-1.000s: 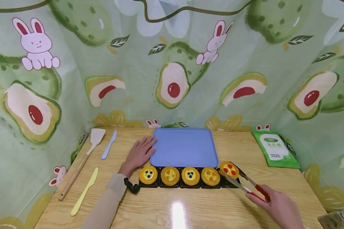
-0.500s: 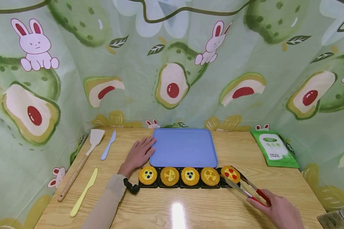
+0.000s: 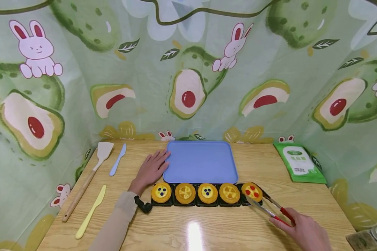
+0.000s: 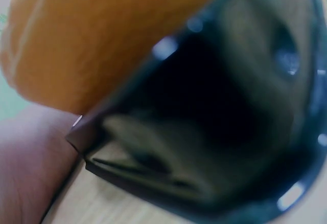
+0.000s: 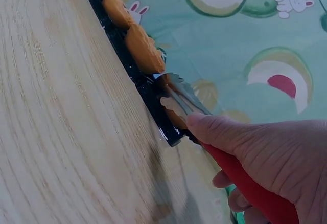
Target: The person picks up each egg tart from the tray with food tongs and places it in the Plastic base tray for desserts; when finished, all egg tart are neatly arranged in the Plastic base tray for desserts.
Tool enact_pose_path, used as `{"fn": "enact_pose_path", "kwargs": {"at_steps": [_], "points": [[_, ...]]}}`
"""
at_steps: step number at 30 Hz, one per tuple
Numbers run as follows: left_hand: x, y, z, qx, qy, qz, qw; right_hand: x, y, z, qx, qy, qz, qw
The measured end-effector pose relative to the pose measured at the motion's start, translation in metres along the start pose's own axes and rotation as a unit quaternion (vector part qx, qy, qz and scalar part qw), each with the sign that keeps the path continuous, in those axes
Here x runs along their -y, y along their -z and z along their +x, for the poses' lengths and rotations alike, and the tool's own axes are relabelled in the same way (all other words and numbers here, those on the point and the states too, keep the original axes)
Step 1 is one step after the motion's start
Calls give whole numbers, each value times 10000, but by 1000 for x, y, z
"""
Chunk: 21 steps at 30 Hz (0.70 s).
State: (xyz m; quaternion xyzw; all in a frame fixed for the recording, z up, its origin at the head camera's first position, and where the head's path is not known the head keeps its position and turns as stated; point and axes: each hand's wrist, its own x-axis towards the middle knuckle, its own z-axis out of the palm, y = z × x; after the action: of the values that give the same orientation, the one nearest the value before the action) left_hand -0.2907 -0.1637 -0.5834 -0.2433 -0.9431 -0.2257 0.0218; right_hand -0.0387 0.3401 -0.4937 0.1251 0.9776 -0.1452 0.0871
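My left hand (image 3: 150,170) lies with straight fingers on the table, fingertips at the left edge of a blue tray (image 3: 201,162). In my right hand (image 3: 306,226) are metal tongs with red handles (image 3: 265,210). Their tips stand either side of an egg tart with red toppings (image 3: 252,192), at the right end of a row of black plastic cups (image 3: 243,201). Several other tarts fill the cups leftward, such as a blueberry-dotted tart (image 3: 161,192). In the right wrist view, the tongs partly hide the end tart. A black cup (image 4: 204,96) fills the left wrist view.
A white spatula with a wooden handle (image 3: 84,190), a blue knife (image 3: 117,159) and a yellow knife (image 3: 91,211) lie at the left. A green-and-white packet (image 3: 300,163) lies at the back right, and a jar (image 3: 369,240) near the right corner. A patterned cloth surrounds the table.
The red-topped tart has come down into the right-end cup and sits lower than a second ago. The tongs' tips have shifted slightly around it. My left hand keeps its place.
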Motion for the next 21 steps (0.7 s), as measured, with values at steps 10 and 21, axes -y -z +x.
{"fn": "enact_pose_path", "kwargs": {"at_steps": [10,21], "points": [[1,-1,2,-51,-1,5,10000,-5,7,0,-111,60,246,9996],[3,-4,-1,-97,-36,17,9999,-1,18,16,-859,250,1084,9901]]}}
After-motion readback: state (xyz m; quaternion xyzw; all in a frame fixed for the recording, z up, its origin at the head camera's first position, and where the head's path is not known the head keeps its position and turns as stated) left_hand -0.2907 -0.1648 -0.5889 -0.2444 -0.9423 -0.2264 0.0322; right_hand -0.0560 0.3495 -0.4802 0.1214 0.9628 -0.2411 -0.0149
